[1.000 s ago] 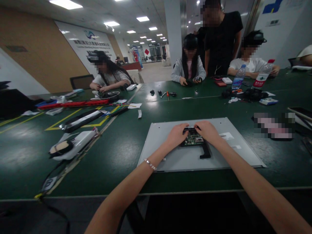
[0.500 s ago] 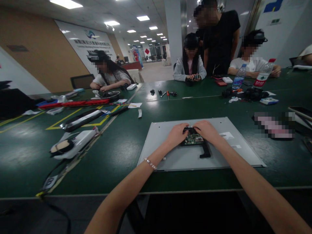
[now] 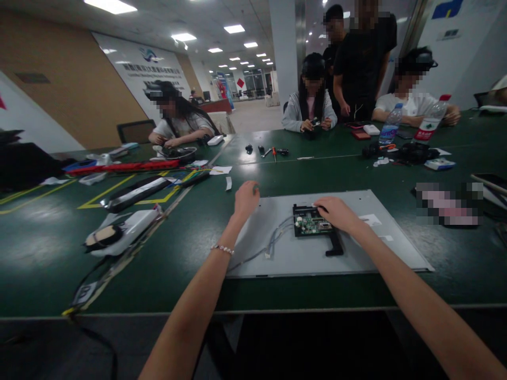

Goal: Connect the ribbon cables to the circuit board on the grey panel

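Observation:
A green circuit board [image 3: 311, 225] in a black plastic frame lies on a flat grey metal panel [image 3: 356, 258]. My right hand [image 3: 336, 212] is at the frame's upper right corner, its fingers bent over the edge and closed on it. Over the panel's far left corner is my left hand [image 3: 246, 199], away from the board. Its fingers are loosely curved with a gap to the thumb, and I see nothing in them. Grey cables [image 3: 273, 240] run from the board's left side across the panel. A black arm [image 3: 336, 246] juts from the frame toward me.
Farther back lie a red-handled screwdriver [image 3: 274, 154] and a wrench [image 3: 266, 153]. Two bottles, one blue-labelled [image 3: 390, 126] and one red-labelled [image 3: 430, 124], stand at right. A white object with a black strap [image 3: 127, 232] lies left. Several people are across the table.
My left hand has let go of the frame's top edge and moved left to the panel's far corner, uncovering the cables. My right hand stays on the frame.

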A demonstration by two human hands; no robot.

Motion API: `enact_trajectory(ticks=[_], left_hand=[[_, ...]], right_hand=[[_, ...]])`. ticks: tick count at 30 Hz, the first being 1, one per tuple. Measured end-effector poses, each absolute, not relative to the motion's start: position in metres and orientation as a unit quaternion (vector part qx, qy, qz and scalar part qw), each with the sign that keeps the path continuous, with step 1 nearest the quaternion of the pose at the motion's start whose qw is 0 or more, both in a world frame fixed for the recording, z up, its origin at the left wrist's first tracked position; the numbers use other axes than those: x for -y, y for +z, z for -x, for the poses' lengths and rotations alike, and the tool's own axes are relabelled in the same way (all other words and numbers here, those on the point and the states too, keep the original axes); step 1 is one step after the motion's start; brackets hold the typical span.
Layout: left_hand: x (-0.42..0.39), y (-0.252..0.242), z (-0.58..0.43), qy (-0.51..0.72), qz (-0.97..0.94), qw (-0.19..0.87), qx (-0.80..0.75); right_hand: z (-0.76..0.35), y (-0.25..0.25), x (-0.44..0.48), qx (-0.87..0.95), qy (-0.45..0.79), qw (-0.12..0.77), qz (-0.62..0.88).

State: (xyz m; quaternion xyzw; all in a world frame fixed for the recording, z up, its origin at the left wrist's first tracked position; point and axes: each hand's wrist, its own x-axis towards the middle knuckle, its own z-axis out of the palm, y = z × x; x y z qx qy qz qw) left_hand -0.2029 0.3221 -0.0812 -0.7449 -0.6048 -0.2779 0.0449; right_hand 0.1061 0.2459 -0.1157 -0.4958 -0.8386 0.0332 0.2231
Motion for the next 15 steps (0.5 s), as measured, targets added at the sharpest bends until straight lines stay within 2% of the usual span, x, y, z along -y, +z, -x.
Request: enact_trajectory(ticks=[7,15], left_hand=[[-0.339,-0.107,0.278,-0.205,0.618,0.063,0.757],[-0.359,-0.110,0.286,-0.127,0.647,0.037,0.751]], right_hand=[[-0.105,-0.115,-0.245,0.832,0.037,0.248,0.494],[-0.103,-0.110,-0.241,0.826,0.032,0.279,0.489]])
